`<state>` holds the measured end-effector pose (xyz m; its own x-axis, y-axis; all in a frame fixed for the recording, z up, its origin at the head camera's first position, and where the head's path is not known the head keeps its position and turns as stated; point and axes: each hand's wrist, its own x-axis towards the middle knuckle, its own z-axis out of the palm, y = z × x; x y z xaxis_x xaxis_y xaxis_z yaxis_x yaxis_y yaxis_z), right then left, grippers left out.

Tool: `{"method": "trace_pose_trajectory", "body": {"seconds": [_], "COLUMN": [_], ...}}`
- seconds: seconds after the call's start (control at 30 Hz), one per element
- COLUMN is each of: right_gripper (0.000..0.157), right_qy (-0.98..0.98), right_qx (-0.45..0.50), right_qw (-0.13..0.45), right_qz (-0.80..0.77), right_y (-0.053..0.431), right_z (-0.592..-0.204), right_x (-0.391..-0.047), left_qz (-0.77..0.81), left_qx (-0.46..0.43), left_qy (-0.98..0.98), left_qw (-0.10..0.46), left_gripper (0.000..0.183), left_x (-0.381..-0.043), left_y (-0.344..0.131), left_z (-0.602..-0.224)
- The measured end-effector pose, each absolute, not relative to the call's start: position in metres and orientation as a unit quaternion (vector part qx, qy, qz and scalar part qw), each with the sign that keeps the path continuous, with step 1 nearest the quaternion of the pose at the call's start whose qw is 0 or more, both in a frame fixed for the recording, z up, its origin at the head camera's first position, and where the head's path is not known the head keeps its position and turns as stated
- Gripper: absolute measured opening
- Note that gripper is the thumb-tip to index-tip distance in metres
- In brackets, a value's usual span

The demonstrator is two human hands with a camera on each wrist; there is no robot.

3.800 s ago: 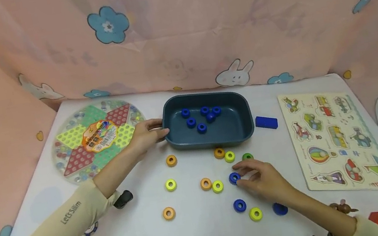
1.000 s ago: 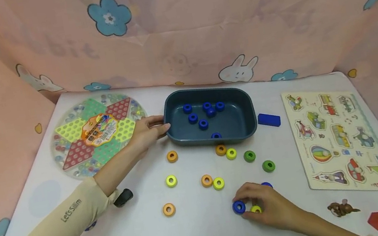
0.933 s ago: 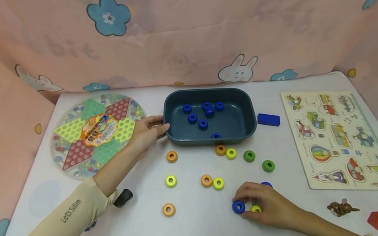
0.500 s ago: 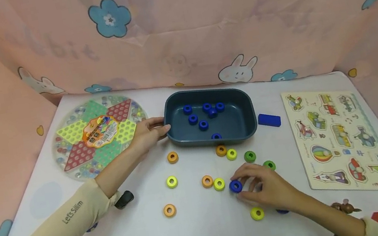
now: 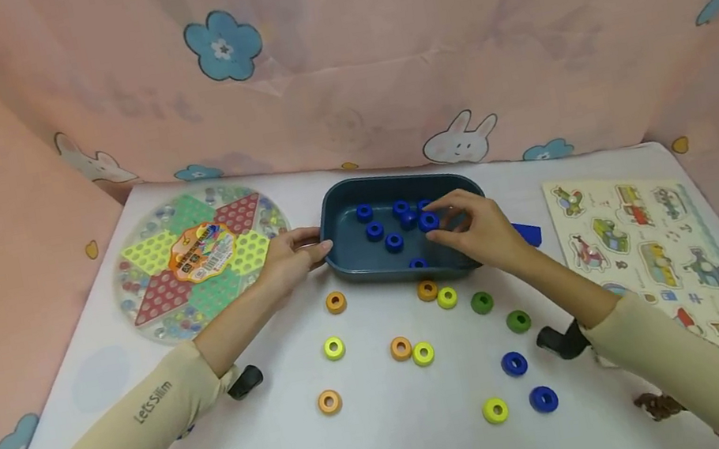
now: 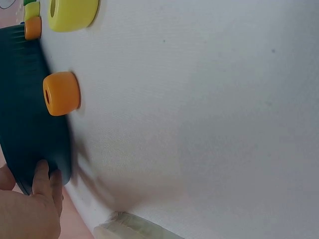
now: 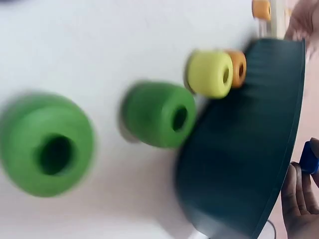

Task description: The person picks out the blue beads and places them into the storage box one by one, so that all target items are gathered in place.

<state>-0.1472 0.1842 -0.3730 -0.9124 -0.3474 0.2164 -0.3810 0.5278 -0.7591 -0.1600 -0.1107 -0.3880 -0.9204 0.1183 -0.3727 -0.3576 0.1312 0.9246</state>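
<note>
My right hand [image 5: 479, 229] pinches a blue ring-shaped bead [image 5: 429, 222] between thumb and fingertips, above the right part of a dark teal tray [image 5: 366, 262]. In the right wrist view the pinched bead shows beyond the tray's rim. Several more blue beads [image 5: 394, 242] lie inside the tray, one partly behind my fingers. My left hand [image 5: 290, 262] grips the tray's left end; in the left wrist view its fingers [image 6: 42, 175] lie against the outer wall. Two blue beads [image 5: 543, 399] rest on the table near the right forearm.
Orange beads [image 5: 329, 401], yellow beads [image 5: 496, 410] and green beads [image 5: 519, 321] lie before the tray. A round marble game board [image 5: 163, 295] is at left. A blue block [image 5: 528, 234], a picture puzzle board [image 5: 655, 261] and a brown animal figure [image 5: 658, 405] are at right, partly covered by the right arm.
My right hand picked up a blue bead from the front of the table and carried it forward over the tray. Another blue bead was added to the tray earlier. The left hand stays on the tray.
</note>
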Motion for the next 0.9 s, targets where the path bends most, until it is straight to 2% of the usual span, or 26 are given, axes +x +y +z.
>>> {"method": "trace_pose_trajectory", "body": {"seconds": [0.3,0.5,0.73,0.9], "right_gripper": [0.033,0.043,0.041,0.039], "right_qy": [-0.883,-0.877,-0.868,-0.866], "right_qx": [0.171,0.172,0.158,0.152], "right_qw": [0.013,0.011,0.029,0.021], "right_qz": [0.437,0.449,0.470,0.477], "right_y": [0.180,0.185,0.199,0.213], "right_z": [-0.372,-0.370,-0.359,-0.354], "right_x": [-0.171,-0.173,-0.160,-0.134], "left_qz": [0.657,0.657,0.653,0.654], "left_qx": [-0.092,-0.084,-0.081,-0.082], "left_qy": [0.725,0.725,0.730,0.729], "left_qw": [0.187,0.189,0.187,0.186], "left_gripper": [0.043,0.043,0.043,0.043], "left_x": [-0.161,-0.161,-0.161,-0.161], "left_y": [-0.110,-0.110,-0.110,-0.110], "left_z": [-0.388,-0.388,-0.388,-0.389]}}
